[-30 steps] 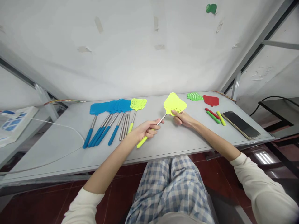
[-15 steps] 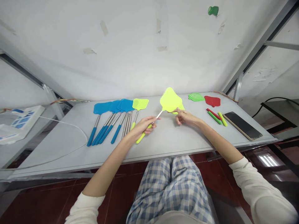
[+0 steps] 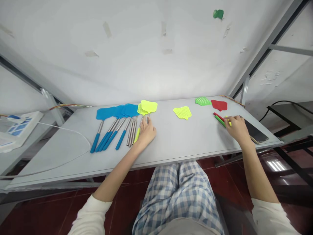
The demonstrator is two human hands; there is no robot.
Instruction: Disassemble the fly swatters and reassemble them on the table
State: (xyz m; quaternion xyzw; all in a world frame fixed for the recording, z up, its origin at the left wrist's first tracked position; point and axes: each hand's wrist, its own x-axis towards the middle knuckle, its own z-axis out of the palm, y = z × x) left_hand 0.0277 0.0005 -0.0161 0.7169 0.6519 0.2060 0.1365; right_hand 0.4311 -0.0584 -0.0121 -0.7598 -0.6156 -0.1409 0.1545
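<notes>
My left hand [image 3: 147, 132] is closed around the thin shaft of a yellow fly swatter [image 3: 149, 106], whose head overlaps another yellow swatter lying beneath it. Most of its handle is hidden by my hand. At the right, the fingers of my right hand [image 3: 237, 128] pinch a yellow handle grip [image 3: 229, 121], largely covered by the hand. Beside it lie a red grip [image 3: 218, 116] and a green grip [image 3: 220, 121]. A loose yellow swatter head [image 3: 183, 112] rests alone between my hands.
Blue fly swatters [image 3: 106, 113] lie fanned out at left beside several bare metal rods [image 3: 132, 131]. Green [image 3: 202, 101] and red [image 3: 219, 105] swatter heads sit at back right. A phone [image 3: 255, 131] is partly under my right hand. A white cable [image 3: 73, 130] crosses the table's left.
My left hand has carried the yellow swatter left and down onto the other yellow one. My right hand has left the swatter's head and moved right to the grips.
</notes>
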